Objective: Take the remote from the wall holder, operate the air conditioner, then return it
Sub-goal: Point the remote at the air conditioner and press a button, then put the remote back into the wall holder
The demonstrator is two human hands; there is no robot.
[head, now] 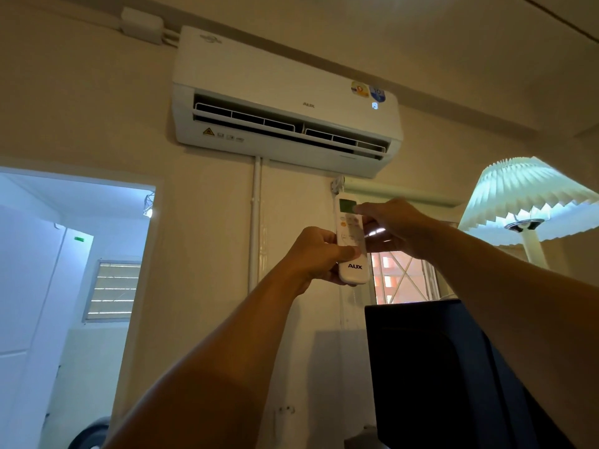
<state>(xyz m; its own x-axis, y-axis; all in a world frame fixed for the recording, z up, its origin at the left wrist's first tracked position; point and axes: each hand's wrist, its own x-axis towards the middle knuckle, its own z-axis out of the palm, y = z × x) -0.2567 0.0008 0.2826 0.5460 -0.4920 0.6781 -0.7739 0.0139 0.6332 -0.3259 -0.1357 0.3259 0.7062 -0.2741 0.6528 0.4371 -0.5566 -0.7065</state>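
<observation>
The wall (207, 241), painted cream, carries everything here. High on it, toward 12 o'clock, hangs a white AUX air conditioner (285, 102), its louvres open and a small lit digit showing near its right end. A white junction box (141, 24) sits on the wall at 11 o'clock, just beside the unit's top left corner. From the unit's underside a white pipe (256, 218) runs straight down the wall. A roller blind (398, 194) is mounted just below the unit's right end, above a window (402, 277). At 9 o'clock the wall is cut by a doorway (74, 254). A small fitting (287, 409) is fixed to the wall low down, toward 6 o'clock.
</observation>
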